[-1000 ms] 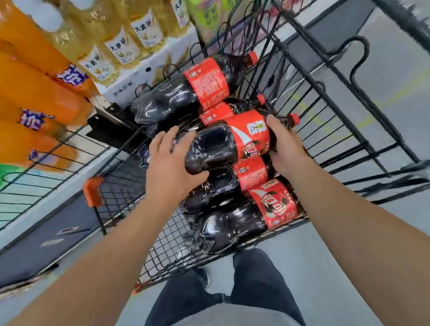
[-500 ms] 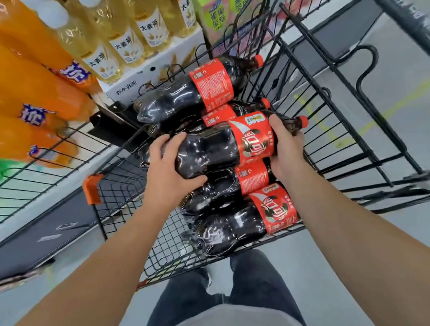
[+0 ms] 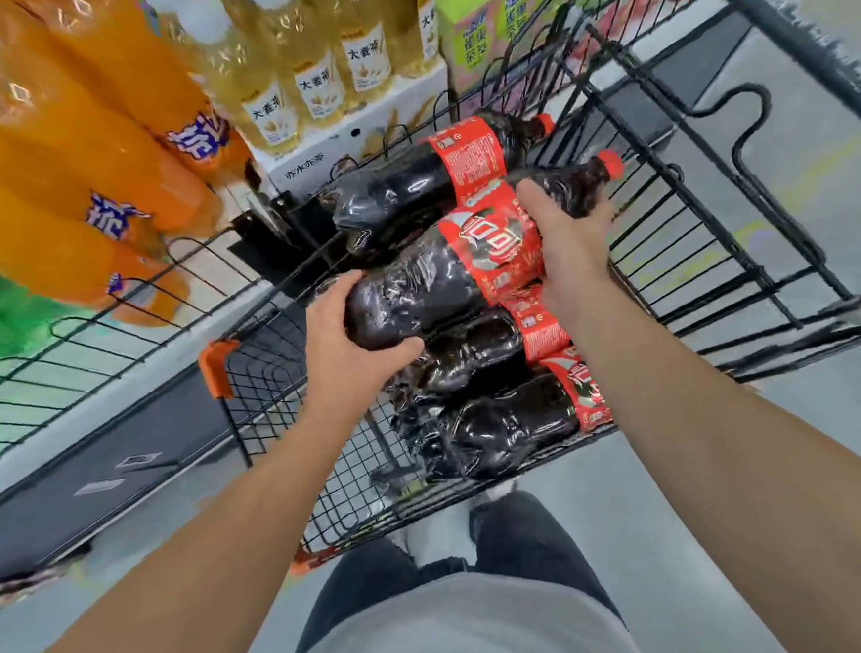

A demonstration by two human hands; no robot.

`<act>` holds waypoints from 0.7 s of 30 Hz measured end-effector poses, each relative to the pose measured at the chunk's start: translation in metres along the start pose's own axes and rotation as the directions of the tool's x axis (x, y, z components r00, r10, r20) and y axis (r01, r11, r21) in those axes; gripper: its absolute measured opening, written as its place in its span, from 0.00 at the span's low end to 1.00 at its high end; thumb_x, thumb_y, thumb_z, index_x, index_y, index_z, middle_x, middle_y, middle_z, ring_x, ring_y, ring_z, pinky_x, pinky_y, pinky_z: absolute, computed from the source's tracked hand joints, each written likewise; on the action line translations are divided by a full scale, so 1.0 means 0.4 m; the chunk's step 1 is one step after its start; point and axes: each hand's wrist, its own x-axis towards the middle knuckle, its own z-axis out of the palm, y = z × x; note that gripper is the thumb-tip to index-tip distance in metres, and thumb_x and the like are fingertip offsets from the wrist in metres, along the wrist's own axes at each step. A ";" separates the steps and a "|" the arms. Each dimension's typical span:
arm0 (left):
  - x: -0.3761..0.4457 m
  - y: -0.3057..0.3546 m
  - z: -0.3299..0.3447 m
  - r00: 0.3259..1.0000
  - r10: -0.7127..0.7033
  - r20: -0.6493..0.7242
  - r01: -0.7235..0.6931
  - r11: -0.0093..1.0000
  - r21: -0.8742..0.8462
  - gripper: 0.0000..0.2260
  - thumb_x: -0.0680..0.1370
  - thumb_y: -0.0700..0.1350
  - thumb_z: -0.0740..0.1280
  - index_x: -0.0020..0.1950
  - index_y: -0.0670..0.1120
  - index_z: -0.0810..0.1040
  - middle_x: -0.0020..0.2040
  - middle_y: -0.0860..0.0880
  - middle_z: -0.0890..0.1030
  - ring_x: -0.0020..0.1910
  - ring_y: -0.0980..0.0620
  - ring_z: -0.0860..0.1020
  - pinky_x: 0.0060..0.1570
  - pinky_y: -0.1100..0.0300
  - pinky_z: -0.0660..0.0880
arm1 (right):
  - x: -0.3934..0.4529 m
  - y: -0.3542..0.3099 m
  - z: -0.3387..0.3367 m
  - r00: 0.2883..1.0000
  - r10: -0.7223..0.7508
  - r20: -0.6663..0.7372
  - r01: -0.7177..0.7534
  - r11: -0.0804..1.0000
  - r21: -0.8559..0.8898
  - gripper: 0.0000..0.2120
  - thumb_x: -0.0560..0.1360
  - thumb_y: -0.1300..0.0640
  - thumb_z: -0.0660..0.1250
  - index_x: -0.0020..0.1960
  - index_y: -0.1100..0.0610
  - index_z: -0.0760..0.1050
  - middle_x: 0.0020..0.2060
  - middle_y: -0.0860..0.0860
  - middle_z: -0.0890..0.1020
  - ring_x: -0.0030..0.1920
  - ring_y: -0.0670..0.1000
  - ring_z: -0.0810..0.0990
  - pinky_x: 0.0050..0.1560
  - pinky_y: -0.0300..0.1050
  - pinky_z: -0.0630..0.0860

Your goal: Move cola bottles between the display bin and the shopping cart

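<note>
With both arms stretched out over the shopping cart [image 3: 279, 389], I carry one cola bottle [image 3: 445, 278] between my two hands.
Left hand: my left hand [image 3: 348, 348] cups the bottle's base, fingers curled over the far side and thumb under the near side, a closed grip on the bottle.
Right hand: my right hand [image 3: 566, 243] wraps the shoulder just past the red label, fingers curled tight around it.
Bottle: it lies sideways across my grip, its red cap [image 3: 610, 163] pointing right and tilted upward, above the other cola bottles [image 3: 487, 414] lying in the cart.
Change: compared with half a second ago, the bottle sits higher, clear of the pile, and its cap end has swung up.
Beside: orange soda bottles [image 3: 60, 164] fill the display bin [image 3: 109, 331] on my left.
</note>
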 end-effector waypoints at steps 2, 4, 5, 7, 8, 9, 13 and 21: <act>-0.025 -0.024 -0.040 1.000 -0.001 -0.010 0.000 0.999 -0.054 0.39 0.66 0.48 0.82 0.72 0.58 0.67 0.66 0.54 0.68 0.64 0.57 0.70 0.66 0.60 0.68 | -0.052 -0.001 0.032 0.999 -0.046 0.027 0.047 0.998 -0.043 0.51 0.52 0.40 0.83 0.71 0.47 0.68 0.58 0.50 0.83 0.55 0.54 0.86 0.59 0.59 0.82; -0.052 -0.055 -0.091 1.000 -0.006 -0.018 0.004 0.995 -0.104 0.38 0.66 0.46 0.82 0.70 0.59 0.68 0.64 0.53 0.67 0.63 0.56 0.70 0.66 0.59 0.68 | -0.118 0.006 0.073 0.995 -0.085 0.053 0.089 0.993 -0.076 0.46 0.53 0.42 0.83 0.67 0.50 0.71 0.54 0.51 0.85 0.50 0.53 0.88 0.54 0.59 0.85; -0.066 -0.072 -0.116 1.000 -0.010 -0.012 0.008 0.992 -0.125 0.37 0.66 0.46 0.81 0.69 0.61 0.67 0.64 0.53 0.67 0.63 0.55 0.69 0.66 0.58 0.68 | -0.148 0.013 0.093 0.992 -0.109 0.060 0.114 0.989 -0.089 0.43 0.54 0.44 0.83 0.66 0.51 0.72 0.53 0.52 0.86 0.49 0.53 0.88 0.53 0.58 0.85; -0.096 -0.116 -0.172 1.000 -0.024 0.016 0.027 0.987 -0.161 0.38 0.67 0.45 0.81 0.70 0.62 0.65 0.65 0.53 0.65 0.64 0.55 0.68 0.64 0.60 0.66 | -0.218 0.034 0.143 0.986 -0.158 0.062 0.164 0.980 -0.115 0.43 0.54 0.44 0.84 0.65 0.50 0.72 0.54 0.52 0.85 0.51 0.53 0.87 0.54 0.58 0.85; -0.109 -0.139 -0.201 0.999 -0.030 0.029 0.034 0.985 -0.172 0.40 0.67 0.46 0.82 0.72 0.61 0.64 0.66 0.53 0.64 0.65 0.54 0.68 0.64 0.60 0.65 | -0.254 0.046 0.172 0.981 -0.183 0.059 0.189 0.972 -0.141 0.47 0.52 0.41 0.85 0.67 0.49 0.71 0.57 0.51 0.84 0.53 0.53 0.87 0.56 0.58 0.84; -0.124 -0.163 -0.229 0.999 -0.035 0.031 0.040 0.983 -0.178 0.43 0.66 0.47 0.82 0.74 0.61 0.62 0.67 0.52 0.64 0.67 0.54 0.67 0.65 0.60 0.64 | -0.292 0.060 0.201 0.976 -0.209 0.061 0.217 0.961 -0.169 0.53 0.50 0.37 0.85 0.70 0.49 0.68 0.60 0.51 0.83 0.57 0.53 0.85 0.59 0.57 0.83; -0.184 -0.236 -0.337 0.998 -0.058 0.013 0.059 0.982 -0.178 0.49 0.66 0.48 0.83 0.79 0.57 0.58 0.67 0.54 0.61 0.64 0.57 0.65 0.67 0.59 0.63 | -0.427 0.105 0.287 0.944 -0.302 0.131 0.326 0.911 -0.252 0.58 0.53 0.36 0.83 0.77 0.49 0.62 0.64 0.46 0.78 0.62 0.50 0.81 0.66 0.53 0.78; -0.330 -0.348 -0.473 0.971 -0.129 -0.203 0.083 0.972 -0.219 0.45 0.60 0.46 0.84 0.74 0.53 0.67 0.65 0.51 0.68 0.65 0.54 0.70 0.70 0.50 0.69 | -0.672 0.182 0.395 0.835 -0.394 0.384 0.520 0.793 -0.318 0.56 0.61 0.37 0.79 0.80 0.55 0.58 0.72 0.51 0.70 0.72 0.51 0.71 0.75 0.51 0.68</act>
